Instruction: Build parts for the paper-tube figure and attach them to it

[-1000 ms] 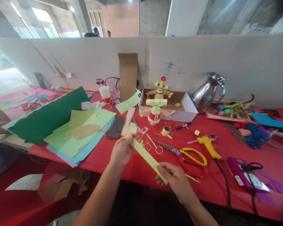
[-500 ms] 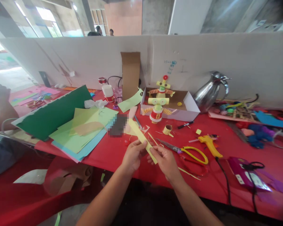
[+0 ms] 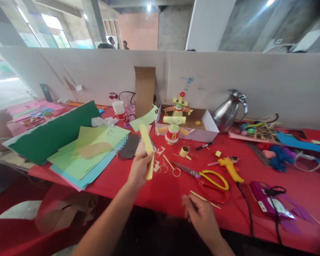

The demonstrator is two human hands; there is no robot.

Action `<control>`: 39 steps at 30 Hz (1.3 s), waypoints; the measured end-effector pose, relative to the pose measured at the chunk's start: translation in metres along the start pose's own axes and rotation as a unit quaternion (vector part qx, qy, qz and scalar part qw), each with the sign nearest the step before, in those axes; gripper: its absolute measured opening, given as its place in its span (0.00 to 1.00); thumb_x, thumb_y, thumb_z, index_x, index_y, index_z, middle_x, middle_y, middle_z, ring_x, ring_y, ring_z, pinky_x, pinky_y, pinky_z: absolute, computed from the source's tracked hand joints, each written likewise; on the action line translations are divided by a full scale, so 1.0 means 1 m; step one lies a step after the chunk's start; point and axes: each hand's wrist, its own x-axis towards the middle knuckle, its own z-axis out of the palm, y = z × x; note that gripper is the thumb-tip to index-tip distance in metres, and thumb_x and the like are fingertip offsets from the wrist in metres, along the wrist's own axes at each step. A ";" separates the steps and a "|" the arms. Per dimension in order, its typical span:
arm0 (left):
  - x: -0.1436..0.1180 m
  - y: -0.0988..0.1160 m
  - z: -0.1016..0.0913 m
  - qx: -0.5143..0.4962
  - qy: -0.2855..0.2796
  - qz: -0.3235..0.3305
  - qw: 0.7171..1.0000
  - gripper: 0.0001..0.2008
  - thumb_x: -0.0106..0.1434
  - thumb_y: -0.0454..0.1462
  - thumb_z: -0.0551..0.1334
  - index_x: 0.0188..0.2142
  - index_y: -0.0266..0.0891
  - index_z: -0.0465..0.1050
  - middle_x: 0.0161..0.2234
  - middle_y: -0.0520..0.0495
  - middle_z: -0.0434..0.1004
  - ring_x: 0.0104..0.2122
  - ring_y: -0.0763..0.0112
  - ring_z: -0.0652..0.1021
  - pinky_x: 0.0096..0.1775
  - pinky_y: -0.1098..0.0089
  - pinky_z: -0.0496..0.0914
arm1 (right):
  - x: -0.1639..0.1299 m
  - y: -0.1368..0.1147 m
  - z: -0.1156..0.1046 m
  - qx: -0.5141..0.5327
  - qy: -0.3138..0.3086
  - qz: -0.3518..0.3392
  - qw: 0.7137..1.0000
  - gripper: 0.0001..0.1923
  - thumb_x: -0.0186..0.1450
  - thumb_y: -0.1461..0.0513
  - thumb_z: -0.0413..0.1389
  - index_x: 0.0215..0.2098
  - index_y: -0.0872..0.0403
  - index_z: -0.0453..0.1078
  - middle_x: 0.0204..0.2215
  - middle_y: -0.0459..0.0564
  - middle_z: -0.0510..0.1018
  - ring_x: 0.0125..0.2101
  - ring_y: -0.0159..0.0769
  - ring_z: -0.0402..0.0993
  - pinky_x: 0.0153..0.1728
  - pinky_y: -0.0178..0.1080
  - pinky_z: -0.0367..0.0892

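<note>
My left hand [image 3: 141,168] is closed around a long pale yellow paper strip [image 3: 147,140], which stands up at a slant from the fingers, its lower end showing below them. My right hand [image 3: 200,215] is near the table's front edge, fingers loosely bent and apart, with nothing visible in it. Beside it lies a thin yellow paper sliver [image 3: 205,199]. Scissors with yellow and red handles [image 3: 214,179] lie just beyond, blades pointing left. Paper scraps [image 3: 176,172] and a small rolled yellow paper ring [image 3: 184,152] are on the red table.
Two paper figures [image 3: 172,133] stand at a white box [image 3: 200,134]. To the right are a yellow glue gun [image 3: 230,170] with a cord, a purple box [image 3: 269,201] and a metal jug [image 3: 228,112]. Coloured sheets [image 3: 96,156] and a green board [image 3: 56,131] are left. Another person's hand [image 3: 0,122] is far left.
My right hand has let go of the yellow strip and moved down towards the table's front edge. My left hand keeps the strip, now more upright and further left. The view has shifted slightly.
</note>
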 end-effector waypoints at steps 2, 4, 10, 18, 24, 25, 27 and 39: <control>-0.021 -0.023 0.008 0.014 -0.002 0.028 0.999 0.10 0.52 0.37 0.73 0.32 0.36 0.77 0.24 0.52 0.78 0.22 0.76 0.75 0.27 0.76 0.67 | 0.002 -0.004 -0.001 0.016 0.015 -0.016 1.000 0.21 0.69 0.46 0.50 0.29 0.51 0.69 0.20 0.46 0.73 0.22 0.36 0.71 0.25 0.35 0.65; -0.043 -0.047 0.013 0.023 -0.006 0.030 0.999 0.10 0.54 0.39 0.72 0.33 0.36 0.78 0.27 0.50 0.79 0.27 0.74 0.77 0.31 0.76 0.69 | 0.007 -0.013 0.005 0.043 -0.002 -0.042 0.998 0.18 0.69 0.47 0.51 0.40 0.51 0.71 0.30 0.50 0.78 0.30 0.38 0.75 0.31 0.36 0.68; -0.059 -0.058 0.013 0.029 -0.056 -0.054 0.997 0.11 0.49 0.37 0.74 0.30 0.34 0.79 0.25 0.46 0.80 0.27 0.67 0.80 0.31 0.72 0.71 | 0.020 -0.026 0.025 0.052 -0.044 -0.045 0.997 0.19 0.70 0.47 0.50 0.35 0.53 0.70 0.25 0.48 0.76 0.26 0.37 0.72 0.28 0.35 0.65; 0.006 0.040 -0.019 -0.038 0.060 0.045 0.996 0.04 0.54 0.30 0.69 0.25 0.36 0.76 0.22 0.49 0.79 0.23 0.71 0.78 0.30 0.72 0.72 | 0.014 -0.008 0.010 0.116 -0.113 0.003 0.987 0.21 0.65 0.46 0.56 0.28 0.54 0.66 0.19 0.41 0.68 0.19 0.29 0.65 0.22 0.32 0.59; -0.032 0.003 -0.023 0.052 -0.010 0.073 0.996 0.14 0.50 0.36 0.73 0.38 0.41 0.79 0.35 0.49 0.82 0.34 0.71 0.80 0.38 0.72 0.71 | 0.012 0.007 0.014 0.155 -0.053 0.006 0.986 0.19 0.67 0.47 0.55 0.31 0.54 0.69 0.20 0.43 0.70 0.21 0.30 0.65 0.24 0.32 0.60; -0.044 -0.014 -0.019 0.065 -0.066 0.031 0.995 0.20 0.50 0.37 0.74 0.44 0.42 0.78 0.39 0.47 0.82 0.36 0.68 0.80 0.39 0.71 0.71 | 0.013 0.006 0.018 0.158 -0.053 -0.003 0.986 0.19 0.66 0.47 0.56 0.32 0.54 0.69 0.21 0.43 0.71 0.22 0.30 0.65 0.24 0.32 0.61; -0.062 -0.041 -0.011 0.081 -0.119 -0.041 0.989 0.18 0.50 0.40 0.73 0.41 0.37 0.79 0.35 0.44 0.83 0.33 0.67 0.79 0.38 0.69 0.71 | 0.014 0.001 0.025 0.156 -0.060 -0.023 0.986 0.18 0.66 0.47 0.56 0.34 0.54 0.71 0.23 0.45 0.73 0.25 0.31 0.68 0.27 0.33 0.63; -0.025 -0.042 -0.024 0.062 0.038 0.131 0.989 0.13 0.50 0.43 0.73 0.30 0.36 0.78 0.26 0.50 0.78 0.28 0.74 0.75 0.34 0.74 0.69 | 0.003 -0.012 -0.010 -0.130 -0.005 -0.115 0.985 0.18 0.72 0.54 0.47 0.28 0.51 0.68 0.19 0.43 0.71 0.21 0.33 0.69 0.27 0.35 0.62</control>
